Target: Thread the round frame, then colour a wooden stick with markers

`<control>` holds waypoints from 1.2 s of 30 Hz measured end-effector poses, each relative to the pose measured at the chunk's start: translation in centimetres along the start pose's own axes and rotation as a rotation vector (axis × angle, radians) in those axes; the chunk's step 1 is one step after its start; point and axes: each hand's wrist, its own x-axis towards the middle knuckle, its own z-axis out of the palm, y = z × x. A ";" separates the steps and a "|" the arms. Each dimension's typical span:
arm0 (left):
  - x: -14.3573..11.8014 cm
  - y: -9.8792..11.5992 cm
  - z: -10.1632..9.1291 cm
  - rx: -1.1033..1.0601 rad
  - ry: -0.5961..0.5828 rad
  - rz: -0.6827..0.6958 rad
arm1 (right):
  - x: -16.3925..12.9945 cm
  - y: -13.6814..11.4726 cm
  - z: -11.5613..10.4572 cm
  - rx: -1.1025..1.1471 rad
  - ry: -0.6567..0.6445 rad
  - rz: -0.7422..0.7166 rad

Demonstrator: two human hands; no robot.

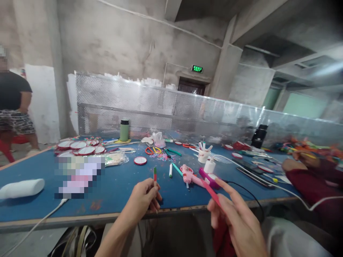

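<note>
My left hand [144, 200] pinches a thin stick [154, 175] coloured green and red, held upright over the front edge of the blue table [115, 192]. My right hand [235, 221] grips a flat pink-red strip [210, 191] that slants up to the left, its index finger stretched along it. A pink glue gun [187, 173] lies on the table just beyond both hands, beside a magenta and white object [209, 178].
Round red-rimmed discs [80, 147], a green bottle [124, 130], scissors [152, 150], pliers [173, 152], a white cup of sticks [203, 155] and cables litter the table. A white roll [21, 188] lies left. Another person's sleeve [313, 185] rests at right; a person [14, 107] stands far left.
</note>
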 end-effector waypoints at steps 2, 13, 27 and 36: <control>0.0 0.0 0.0 -0.003 -0.001 -0.001 | 0.4 0.3 0.1 -0.017 -0.020 0.027; 0.4 -0.9 -0.2 -0.022 -0.019 0.026 | 5.2 -3.3 2.4 -0.362 -0.362 -0.146; 0.2 -0.2 -0.3 -0.061 -0.028 -0.055 | 13.4 1.0 8.1 -1.152 -0.331 -0.122; -0.1 0.1 -0.2 -0.001 -0.037 -0.013 | 14.4 2.6 10.6 -1.475 -0.438 -0.096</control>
